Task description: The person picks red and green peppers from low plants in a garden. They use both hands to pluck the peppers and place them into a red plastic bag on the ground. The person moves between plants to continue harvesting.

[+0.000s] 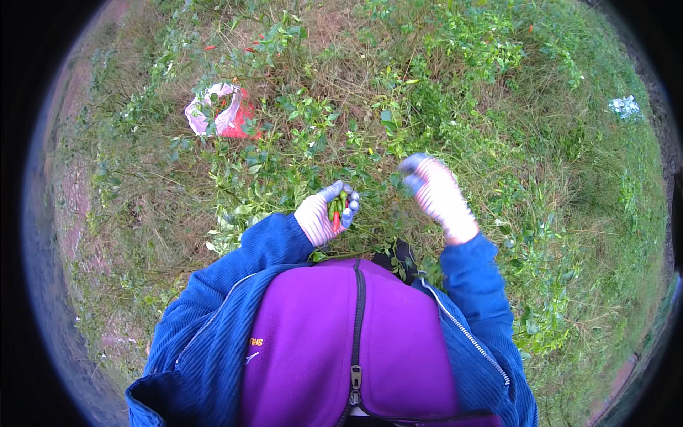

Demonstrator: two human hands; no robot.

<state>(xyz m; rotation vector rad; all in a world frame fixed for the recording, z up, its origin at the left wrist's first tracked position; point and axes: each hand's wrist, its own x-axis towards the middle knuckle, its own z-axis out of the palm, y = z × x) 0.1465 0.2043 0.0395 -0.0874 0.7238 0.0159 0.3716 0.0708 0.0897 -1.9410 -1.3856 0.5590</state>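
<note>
Several chili peppers (336,218), green ones and at least one red, lie in the curled palm of my left hand (317,215). That hand wears a white glove with grey-coated fingers and is turned up in front of my body. To its right, my right hand (440,196) is raised over the plants in a matching glove. Motion smears its fingers, so I cannot make out whether they hold anything. Leafy green chili plants (306,128) surround both hands.
A white and red plastic bag (208,114) sits among the plants at the far left. Red chilies (250,50) show on the stems beyond it. A pale crumpled scrap (625,107) lies at the far right. A dark shoe (398,260) shows below my hands.
</note>
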